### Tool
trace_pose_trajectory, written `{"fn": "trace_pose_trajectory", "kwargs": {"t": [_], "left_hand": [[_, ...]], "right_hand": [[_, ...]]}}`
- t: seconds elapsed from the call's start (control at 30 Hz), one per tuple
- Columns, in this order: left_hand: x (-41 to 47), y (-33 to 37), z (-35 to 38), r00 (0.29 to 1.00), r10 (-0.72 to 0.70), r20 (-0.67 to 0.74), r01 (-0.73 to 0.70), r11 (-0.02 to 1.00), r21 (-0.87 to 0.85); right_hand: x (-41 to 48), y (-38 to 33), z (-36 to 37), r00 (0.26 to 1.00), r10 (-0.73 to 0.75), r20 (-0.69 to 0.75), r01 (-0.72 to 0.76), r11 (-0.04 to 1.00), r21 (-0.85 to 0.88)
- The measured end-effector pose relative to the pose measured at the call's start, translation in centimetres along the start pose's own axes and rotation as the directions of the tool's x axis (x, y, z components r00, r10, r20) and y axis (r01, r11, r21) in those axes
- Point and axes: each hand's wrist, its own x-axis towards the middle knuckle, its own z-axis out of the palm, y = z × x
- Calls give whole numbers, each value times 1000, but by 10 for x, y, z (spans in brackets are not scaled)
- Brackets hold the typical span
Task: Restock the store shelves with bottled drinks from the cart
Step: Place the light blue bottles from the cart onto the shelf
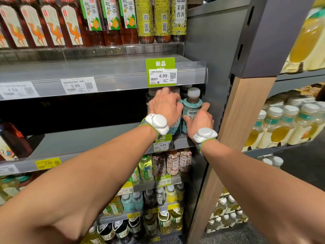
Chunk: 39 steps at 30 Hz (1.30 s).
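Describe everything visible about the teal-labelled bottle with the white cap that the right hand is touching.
The teal-labelled bottle stands upright at the right end of the mostly bare middle shelf, close to the grey side panel. It looks like clear plastic, with a white cap, dark liquid showing at the neck and a patterned teal wrap bearing a dark label patch. The right hand wraps its lower body from the right, hiding the base. The left hand covers a neighbouring bottle just to its left.

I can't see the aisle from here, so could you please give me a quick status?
Both hands on teal bottles, far right of second shelf. Left hand over one, right hand gripping another. Nothing blocking.
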Motion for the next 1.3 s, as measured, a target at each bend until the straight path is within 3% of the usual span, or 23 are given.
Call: {"fn": "trace_pose_trajectory", "kwargs": {"t": [0.1, 0.23, 0.47, 0.63, 0.83, 0.97, 1.1, 1.3], "left_hand": [[11, 16, 2, 997, -12, 72, 31, 961, -275], [19, 28, 8, 990, -37, 137, 87, 919, -385], [18, 21, 8, 978, 53, 202, 19, 941, -338], [22, 23, 9, 964, 46, 261, 26, 964, -265], [24, 26, 11, 939, 6, 345, 69, 977, -204], [18, 22, 6, 929, 5, 370, 102, 958, -269], [8, 19, 3, 946, -18, 324, 127, 940, -318], [-10, 22, 0, 964, -78, 253, 184, 884, -429]], "right_hand": [[-2, 1, -3, 1000, 5, 4, -5, 1000, 28], [-2, 0, -8, 999, -32, -5, 32, 999, 28], [-4, -2, -11, 998, -49, 29, 50, 998, -27], [-11, -6, -18, 998, -64, -25, 65, 997, 29], [-13, -2, -27, 990, -128, 63, 130, 991, -31], [-8, -2, -29, 984, -131, 118, 140, 988, -69], [-7, 2, -30, 982, -104, 159, 100, 995, 28], [-11, 5, -27, 986, -130, 102, 119, 987, 105]]}}
